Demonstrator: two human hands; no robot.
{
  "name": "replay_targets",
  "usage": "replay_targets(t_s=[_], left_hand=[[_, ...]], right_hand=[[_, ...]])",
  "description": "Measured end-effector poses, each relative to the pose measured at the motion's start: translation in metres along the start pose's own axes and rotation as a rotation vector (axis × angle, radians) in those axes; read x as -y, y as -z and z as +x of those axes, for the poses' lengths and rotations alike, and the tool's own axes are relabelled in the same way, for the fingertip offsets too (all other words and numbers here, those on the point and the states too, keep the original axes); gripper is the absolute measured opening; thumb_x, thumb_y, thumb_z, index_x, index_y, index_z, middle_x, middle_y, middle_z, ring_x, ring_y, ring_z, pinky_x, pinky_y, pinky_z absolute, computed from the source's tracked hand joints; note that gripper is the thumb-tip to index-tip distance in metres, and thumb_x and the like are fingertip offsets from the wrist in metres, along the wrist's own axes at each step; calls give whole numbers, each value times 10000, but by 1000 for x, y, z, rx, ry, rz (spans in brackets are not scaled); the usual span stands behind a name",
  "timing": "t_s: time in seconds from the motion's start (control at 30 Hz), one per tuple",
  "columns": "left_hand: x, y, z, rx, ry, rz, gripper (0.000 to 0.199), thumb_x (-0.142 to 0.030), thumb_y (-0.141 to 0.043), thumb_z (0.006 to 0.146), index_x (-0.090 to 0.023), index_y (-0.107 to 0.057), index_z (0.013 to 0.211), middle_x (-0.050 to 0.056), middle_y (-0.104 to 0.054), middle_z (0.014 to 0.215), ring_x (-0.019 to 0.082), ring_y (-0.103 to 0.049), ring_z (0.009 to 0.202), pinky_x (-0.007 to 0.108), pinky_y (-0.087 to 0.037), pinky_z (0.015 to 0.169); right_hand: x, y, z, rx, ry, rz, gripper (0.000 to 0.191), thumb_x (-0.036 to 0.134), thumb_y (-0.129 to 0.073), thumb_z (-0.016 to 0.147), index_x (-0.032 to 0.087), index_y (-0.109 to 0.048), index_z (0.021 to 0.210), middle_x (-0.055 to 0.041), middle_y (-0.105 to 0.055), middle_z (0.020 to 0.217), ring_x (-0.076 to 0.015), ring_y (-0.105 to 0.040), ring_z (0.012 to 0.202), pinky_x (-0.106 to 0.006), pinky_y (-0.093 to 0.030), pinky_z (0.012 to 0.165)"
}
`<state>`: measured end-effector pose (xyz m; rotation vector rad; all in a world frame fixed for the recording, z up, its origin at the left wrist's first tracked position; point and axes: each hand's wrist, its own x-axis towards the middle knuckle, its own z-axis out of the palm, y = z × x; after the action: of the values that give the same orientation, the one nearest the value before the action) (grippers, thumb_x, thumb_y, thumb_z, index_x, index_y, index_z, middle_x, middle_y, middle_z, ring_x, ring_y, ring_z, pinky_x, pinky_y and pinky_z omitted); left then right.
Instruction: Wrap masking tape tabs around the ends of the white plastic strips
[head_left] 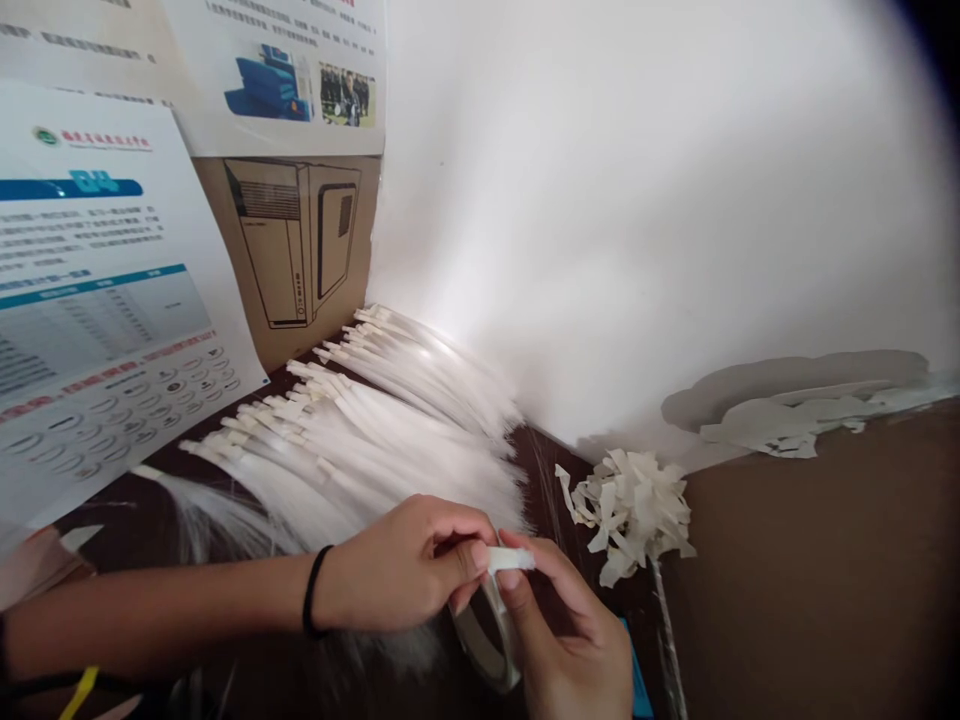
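Observation:
A bundle of white fibres, its end wrapped in white tape [512, 560], lies between my two hands. My left hand [409, 565], with a black band at its wrist, is closed on the bundle with thumb and forefinger. My right hand [574, 625] pinches the wrapped end from the other side. Loose white fibres [397, 650] hang below my left hand; whether they belong to this bundle I cannot tell. Right under the fingers is a roll of tape [484, 640], partly covered by both hands.
Many taped fibre bundles [352, 420] lie in rows beyond my left hand. A heap of torn tape strips [637, 510] sits to the right. White board [600, 200] and a cardboard panel [289, 240] with printed sheets [90, 280] stand behind. A blue object [639, 680] shows beside my right hand.

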<state>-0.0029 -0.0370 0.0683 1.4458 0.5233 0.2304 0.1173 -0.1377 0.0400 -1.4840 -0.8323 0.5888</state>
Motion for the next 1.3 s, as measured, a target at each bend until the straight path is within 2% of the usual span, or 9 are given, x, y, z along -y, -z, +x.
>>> replay_targets(t_s=[0.23,0.4,0.47,0.6,0.7,0.77,0.93,1.1,1.3], left_hand=[[-4,8,1,256,241,-292,543,-658,-631,708,-127,-530,656,-16,-472,472,43,-314,352,181,-207,349],[0,11,9,492,488,-587,487,-553,-763,588,-141,-509,641,-54,-397,407,20,-179,294,160,-140,303],[3,11,12,423,470,-524,456,-539,-733,620,-134,-523,647,-33,-434,417,33,-247,287,152,-170,294],[1,7,10,75,250,-139,412,-527,-623,756,-120,-565,773,52,-623,636,117,-555,462,192,-427,420],[-7,4,5,-62,165,182,309,-422,-591,816,-123,-572,743,32,-618,640,111,-578,539,182,-447,502],[-13,4,4,-32,174,203,338,-418,-538,853,-127,-549,681,15,-582,578,93,-542,497,168,-417,476],[-19,15,7,116,252,-72,419,-532,-580,811,-133,-531,691,-16,-524,510,57,-435,383,143,-325,371],[-16,18,6,202,414,-322,441,-534,-665,745,-127,-527,646,-33,-447,436,25,-284,316,143,-164,315],[-7,8,0,366,498,-665,329,-398,-669,782,-131,-519,661,-55,-382,397,28,-185,300,166,-164,336]], right_hand=[[-1,4,4,109,118,102,97,191,-680,746,272,-729,768,28,-666,774,-99,-594,713,-179,-441,662],[-2,6,7,184,95,156,73,231,-680,763,225,-684,690,11,-602,707,-109,-543,664,-200,-419,623],[-5,5,9,191,58,131,120,269,-644,803,211,-663,699,11,-580,696,-107,-536,653,-201,-417,616],[-12,1,11,179,71,-9,143,299,-602,841,189,-648,761,5,-596,713,-113,-558,666,-202,-431,619],[-15,-2,11,57,90,-52,122,284,-594,849,196,-645,782,11,-607,747,-105,-552,689,-197,-427,637],[-15,-3,11,57,132,-40,107,262,-583,858,199,-632,786,15,-590,735,-104,-540,689,-205,-425,636],[-15,1,19,205,364,-12,38,189,-604,828,204,-638,838,-10,-626,823,-147,-553,865,-266,-459,766],[-14,2,22,205,368,9,128,159,-579,847,206,-647,749,-3,-615,705,-148,-502,776,-302,-445,768],[-6,2,17,196,393,-9,140,133,-577,849,219,-647,763,15,-613,686,-139,-490,744,-305,-433,780]])
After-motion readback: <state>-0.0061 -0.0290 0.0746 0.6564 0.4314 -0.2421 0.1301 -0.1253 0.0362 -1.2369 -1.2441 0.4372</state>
